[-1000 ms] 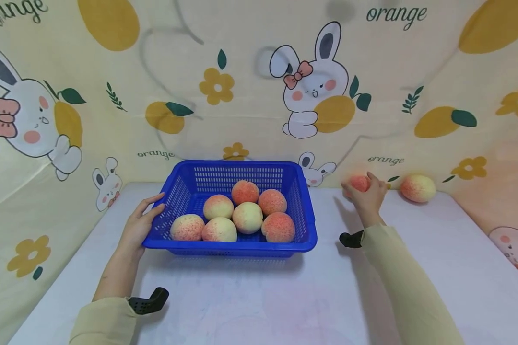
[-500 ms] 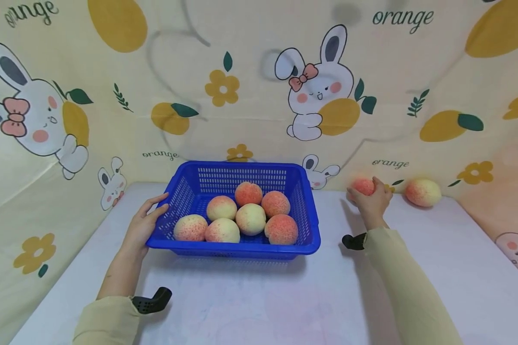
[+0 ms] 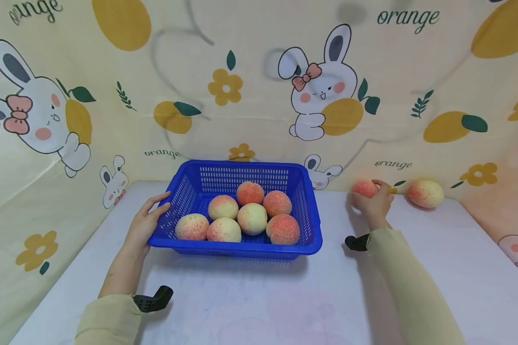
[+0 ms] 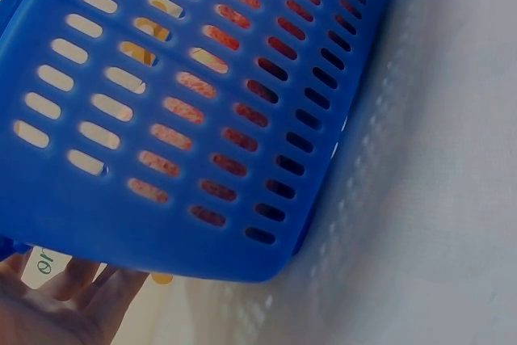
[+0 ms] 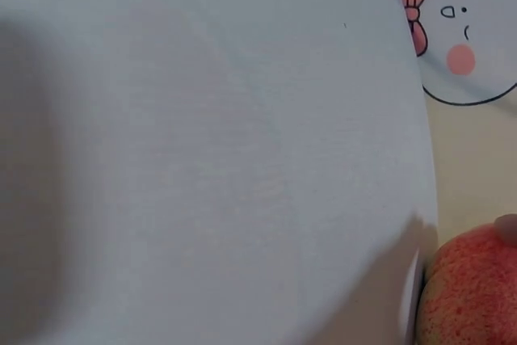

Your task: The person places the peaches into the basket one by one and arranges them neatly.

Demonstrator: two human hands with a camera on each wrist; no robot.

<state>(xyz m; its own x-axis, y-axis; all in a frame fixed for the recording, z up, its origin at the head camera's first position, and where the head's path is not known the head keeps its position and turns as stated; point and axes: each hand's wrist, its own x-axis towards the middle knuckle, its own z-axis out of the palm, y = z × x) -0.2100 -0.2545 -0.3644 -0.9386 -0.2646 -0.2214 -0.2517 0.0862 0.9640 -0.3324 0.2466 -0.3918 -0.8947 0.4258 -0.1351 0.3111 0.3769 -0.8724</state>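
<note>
A blue plastic basket (image 3: 250,248) with slotted walls holds several red and pale-yellow peaches (image 3: 252,219). At its left rim my left hand (image 3: 143,224) grips the side; in the left wrist view that hand's fingers (image 4: 113,296) reach up against the basket wall (image 4: 161,232). Far right, by the back cloth, my right hand (image 3: 374,206) holds a red peach (image 3: 365,188) between thumb and fingers. Only part of that peach (image 5: 477,296) and a fingertip show in the right wrist view. Another peach (image 3: 426,193) lies on the table, right of this hand.
Behind the white table (image 3: 259,302) hangs a cream cloth (image 3: 250,62) printed with rabbits and oranges, which also runs along both sides. Black wrist mounts (image 3: 154,299) stick out from both sleeves.
The whole head view has shifted slightly, so everything sits a little further right. Both hands keep their holds on the basket and the peach, with little movement.
</note>
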